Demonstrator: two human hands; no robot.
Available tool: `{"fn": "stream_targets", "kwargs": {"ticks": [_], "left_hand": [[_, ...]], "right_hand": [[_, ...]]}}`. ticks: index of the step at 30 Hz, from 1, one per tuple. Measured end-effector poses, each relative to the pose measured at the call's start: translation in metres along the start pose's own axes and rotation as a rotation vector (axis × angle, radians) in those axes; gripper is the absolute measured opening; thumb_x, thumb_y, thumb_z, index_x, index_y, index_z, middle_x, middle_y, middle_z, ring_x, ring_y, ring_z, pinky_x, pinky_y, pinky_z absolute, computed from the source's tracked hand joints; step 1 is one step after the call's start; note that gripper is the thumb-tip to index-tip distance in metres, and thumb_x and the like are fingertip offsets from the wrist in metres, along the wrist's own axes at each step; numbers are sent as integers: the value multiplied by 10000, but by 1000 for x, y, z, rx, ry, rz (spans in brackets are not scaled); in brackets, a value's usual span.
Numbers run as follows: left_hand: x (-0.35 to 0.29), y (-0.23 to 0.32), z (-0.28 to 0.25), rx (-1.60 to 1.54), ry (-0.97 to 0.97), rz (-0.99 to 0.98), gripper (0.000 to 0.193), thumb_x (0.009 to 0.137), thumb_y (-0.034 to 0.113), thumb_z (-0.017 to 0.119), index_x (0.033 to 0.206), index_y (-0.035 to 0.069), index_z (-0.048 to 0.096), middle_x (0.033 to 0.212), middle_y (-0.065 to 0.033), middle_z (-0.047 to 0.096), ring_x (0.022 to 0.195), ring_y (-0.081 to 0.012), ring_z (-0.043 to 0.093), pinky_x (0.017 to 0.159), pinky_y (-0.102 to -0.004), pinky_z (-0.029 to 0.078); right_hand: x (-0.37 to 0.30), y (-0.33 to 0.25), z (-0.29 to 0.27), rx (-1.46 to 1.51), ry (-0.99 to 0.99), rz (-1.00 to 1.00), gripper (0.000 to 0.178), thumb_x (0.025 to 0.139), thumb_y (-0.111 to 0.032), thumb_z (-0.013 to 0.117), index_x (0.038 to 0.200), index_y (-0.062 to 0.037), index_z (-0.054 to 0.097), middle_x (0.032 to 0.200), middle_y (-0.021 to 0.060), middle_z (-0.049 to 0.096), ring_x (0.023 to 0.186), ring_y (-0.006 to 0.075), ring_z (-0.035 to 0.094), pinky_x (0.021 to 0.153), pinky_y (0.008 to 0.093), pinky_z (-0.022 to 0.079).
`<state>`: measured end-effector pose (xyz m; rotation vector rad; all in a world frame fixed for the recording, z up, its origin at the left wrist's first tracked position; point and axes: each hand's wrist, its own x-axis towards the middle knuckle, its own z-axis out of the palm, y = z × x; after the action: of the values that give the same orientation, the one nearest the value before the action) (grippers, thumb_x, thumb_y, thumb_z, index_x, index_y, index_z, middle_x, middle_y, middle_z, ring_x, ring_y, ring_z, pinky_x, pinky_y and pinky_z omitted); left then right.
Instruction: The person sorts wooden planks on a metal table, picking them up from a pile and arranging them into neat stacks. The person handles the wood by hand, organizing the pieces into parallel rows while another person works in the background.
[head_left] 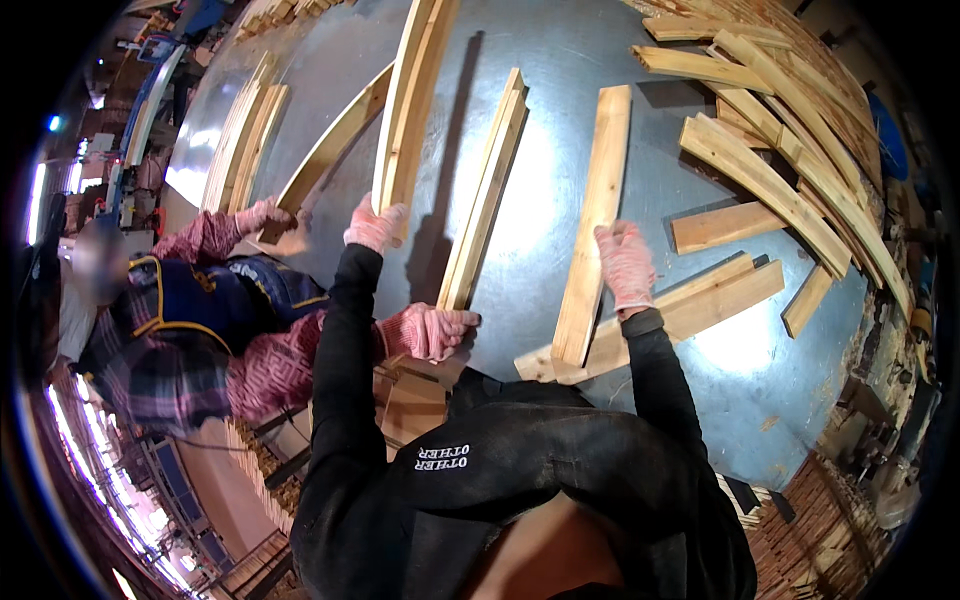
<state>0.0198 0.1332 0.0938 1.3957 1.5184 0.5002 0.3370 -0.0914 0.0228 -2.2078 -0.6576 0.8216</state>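
Observation:
My left hand (375,222), in a pink glove, is closed round the near end of a long pale wooden plank (410,120) that rises toward the far edge, casting a shadow on the metal tabletop. A line runs along its length; I cannot tell whether it is one piece or two. My right hand (627,265), also gloved, grips the right edge of a flat wooden board (597,205). The near end of that board lies over other boards (715,305) on the table. Between my hands lies a narrow wooden strip (485,195).
A co-worker stands at the left, one gloved hand (265,213) at a curved plank (330,150), the other (430,332) by the narrow strip's near end. More strips (245,145) lie far left. Loosely piled boards (790,140) cover the right side of the metal table (560,60).

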Motion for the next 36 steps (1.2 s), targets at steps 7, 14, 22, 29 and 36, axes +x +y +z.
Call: {"fn": "stream_targets", "kwargs": {"ticks": [7, 14, 22, 29, 36], "left_hand": [[108, -13, -10, 1045, 105, -36, 663, 805, 593, 595, 1167, 40, 647, 1221, -198, 649, 1174, -325, 607, 1006, -415, 463], [132, -19, -33, 1113, -68, -141, 705, 813, 636, 582, 1112, 4, 670, 1122, -219, 680, 1111, -344, 636, 966, -419, 475], [54, 43, 41, 425, 344, 656, 806, 825, 377, 753, 1440, 10, 383, 1359, -234, 534, 1223, -363, 549, 1007, -441, 455], [-81, -27, 210, -382, -521, -222, 472, 863, 78, 692, 1266, 40, 448, 1026, -129, 618, 849, -255, 630, 733, -413, 559], [-12, -75, 174, 263, -444, 11, 287, 834, 168, 681, 1070, 14, 624, 900, -162, 708, 790, -287, 671, 734, -404, 529]], "right_hand": [[5, -5, 19, -44, -57, -19, 434, 899, -355, 663, 1152, -9, 599, 975, 165, 704, 907, 310, 682, 810, 394, 524], [5, -15, 39, -2, -133, 20, 429, 889, -384, 663, 1103, -18, 599, 954, 159, 692, 902, 323, 671, 810, 408, 520], [2, -55, 48, -105, -234, -20, 509, 894, -477, 579, 1147, -35, 586, 1070, 190, 665, 1026, 382, 628, 872, 458, 486], [-26, 4, 2, 113, -481, -325, 418, 961, -332, 534, 1248, -31, 579, 1122, 140, 669, 1001, 250, 647, 875, 368, 517], [-30, 106, -144, -1115, -584, -806, 1101, 688, -538, 797, 1531, -82, 254, 1512, 166, 396, 1423, 343, 333, 1210, 478, 160]]}}
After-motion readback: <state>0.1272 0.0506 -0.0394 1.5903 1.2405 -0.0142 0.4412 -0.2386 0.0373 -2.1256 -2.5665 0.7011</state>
